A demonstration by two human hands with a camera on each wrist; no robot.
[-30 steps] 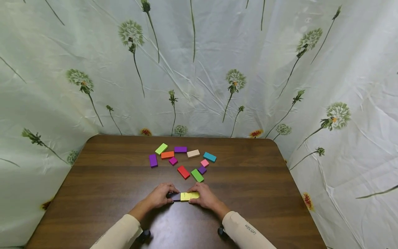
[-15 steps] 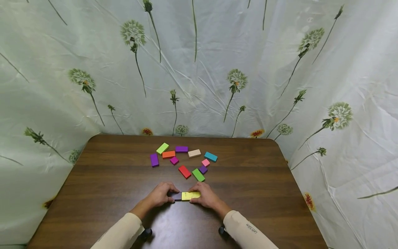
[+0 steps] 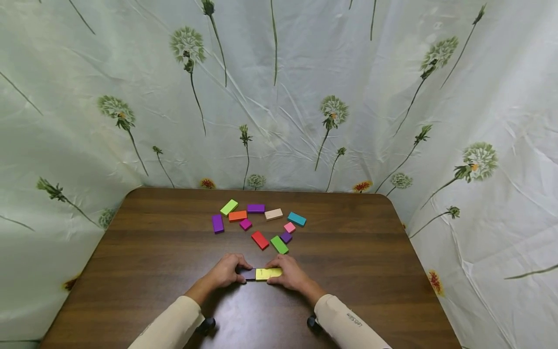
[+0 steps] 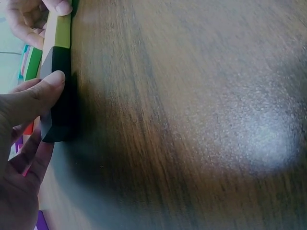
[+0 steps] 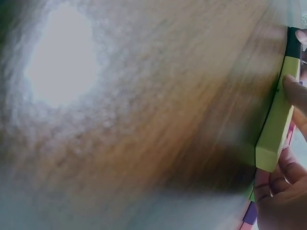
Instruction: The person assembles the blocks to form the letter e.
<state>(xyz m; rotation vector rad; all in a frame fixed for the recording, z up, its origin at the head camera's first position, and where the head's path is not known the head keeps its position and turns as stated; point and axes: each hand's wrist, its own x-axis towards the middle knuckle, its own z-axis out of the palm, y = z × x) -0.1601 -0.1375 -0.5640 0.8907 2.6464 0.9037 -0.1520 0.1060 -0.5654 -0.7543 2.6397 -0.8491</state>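
Note:
A black block (image 3: pixel 249 275) and a yellow block (image 3: pixel 263 275) lie end to end on the table, their short ends meeting. My left hand (image 3: pixel 225 271) pinches the black block between thumb and fingers from its long sides. With the same kind of pinch, my right hand (image 3: pixel 288 272) holds the yellow block. In the left wrist view the left thumb presses the near side of the black block (image 4: pixel 60 103). The right wrist view has the right thumb against the near face of the yellow block (image 5: pixel 276 124); its far side is mostly hidden by fingers.
Beyond the hands lie several loose blocks: a red block (image 3: pixel 260 240), a green block (image 3: pixel 279 245), an orange block (image 3: pixel 237 216), a beige block (image 3: pixel 273 214), a blue block (image 3: pixel 297 219) and some purple and pink ones. A floral curtain (image 3: pixel 279 121) hangs behind the wooden table (image 3: pixel 357 252).
The whole head view has shifted slightly right. Both hands keep their hold, and the black and yellow blocks stay end to end.

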